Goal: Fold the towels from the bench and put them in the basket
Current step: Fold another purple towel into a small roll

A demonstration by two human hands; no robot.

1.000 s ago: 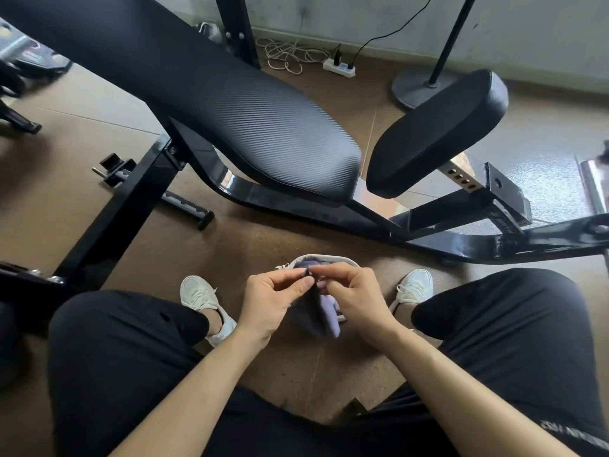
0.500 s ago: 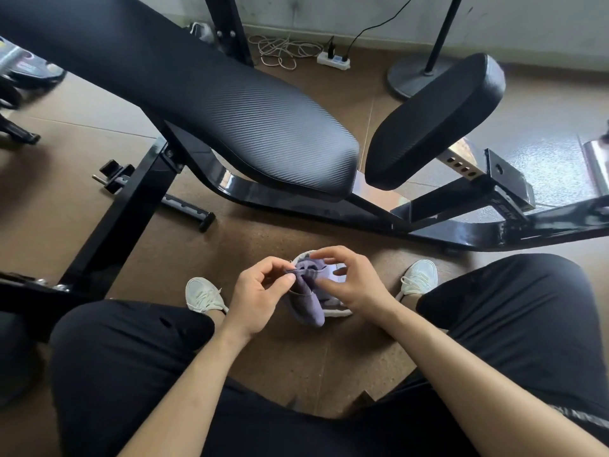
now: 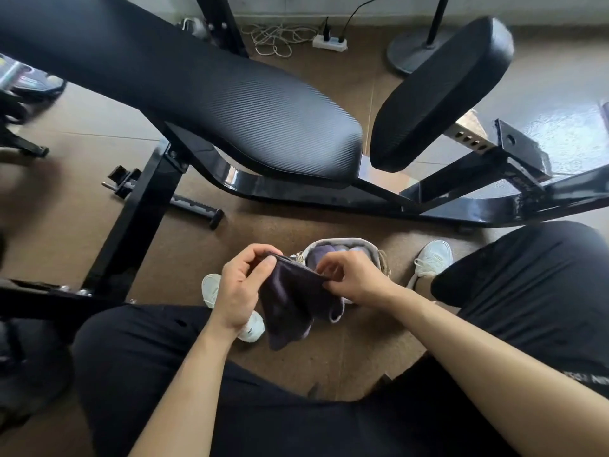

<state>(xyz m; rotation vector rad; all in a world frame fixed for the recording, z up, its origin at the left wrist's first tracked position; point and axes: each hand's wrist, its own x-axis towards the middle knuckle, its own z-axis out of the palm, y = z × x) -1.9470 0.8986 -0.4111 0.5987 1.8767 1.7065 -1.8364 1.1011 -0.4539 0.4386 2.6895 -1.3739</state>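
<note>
— Towel (image 3: 293, 305)?
— Dark purple, up off the floor, stretched by its top edge between both hands. Hangs in soft folds below them, just in front of the basket (image 3: 342, 241) and partly covering its near side.
— Left hand (image 3: 242, 288)?
— Pinches the left end of that edge, thumb against curled fingers.
— Right hand (image 3: 354, 278)?
— Much the same at the right end: fingertips closed on the cloth, over the basket's near rim.
— And the basket itself?
— Pale-rimmed, with a rope handle at its right side. Sits on the brown floor (image 3: 296, 225) between a left sneaker (image 3: 252, 326) and a right sneaker (image 3: 431, 260), both white. Holds more purple cloth (image 3: 333, 252) inside; folded or not, cannot tell.
— Counter (image 3: 230, 103)?
— Black and padded: a long slanted pad, then a shorter pad (image 3: 441, 90) to its right, both on a glossy black frame. Stands beyond the basket, well apart from the towel.
— Anything else?
— Knees in black trousers on either side of the hands. Farther back, by the wall, a white power strip (image 3: 329, 42) beside a loose coil of pale cord, and a round stand base (image 3: 408, 54).
</note>
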